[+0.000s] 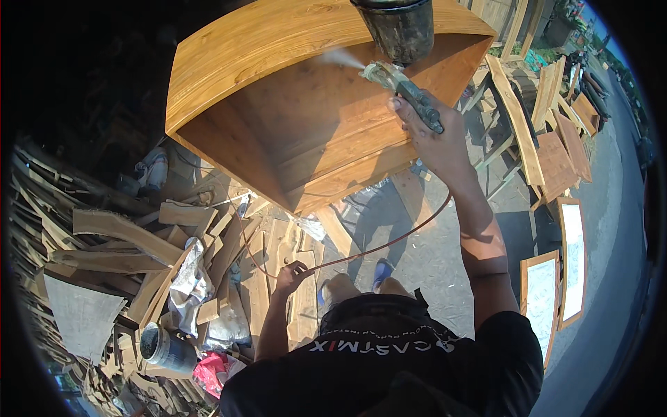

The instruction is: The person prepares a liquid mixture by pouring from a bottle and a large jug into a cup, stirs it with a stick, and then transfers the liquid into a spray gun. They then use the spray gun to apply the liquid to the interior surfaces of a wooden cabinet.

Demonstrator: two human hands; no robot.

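Observation:
Raised in front of me, my right hand [439, 139] is closed round a spray gun [406, 94]. A dark, stained paint cup [399, 31] sits on top of the gun. Pale mist [340, 57] leaves its nozzle toward the left, against the front edge of an orange-brown wooden cabinet [257, 52]. The cabinet's hollow inside faces me. Low on the left, my left hand [294, 276] pinches a thin reddish-brown air hose [375, 249]. From there the hose curves up toward my right wrist, and another stretch loops away to the left.
Offcut boards [125, 233] lie heaped at my left, beside a grey bucket [167, 351] and a pink bag [212, 372]. Boards lean on a stand [517, 118] at the right. Framed panels [540, 299] stand near the road [611, 278].

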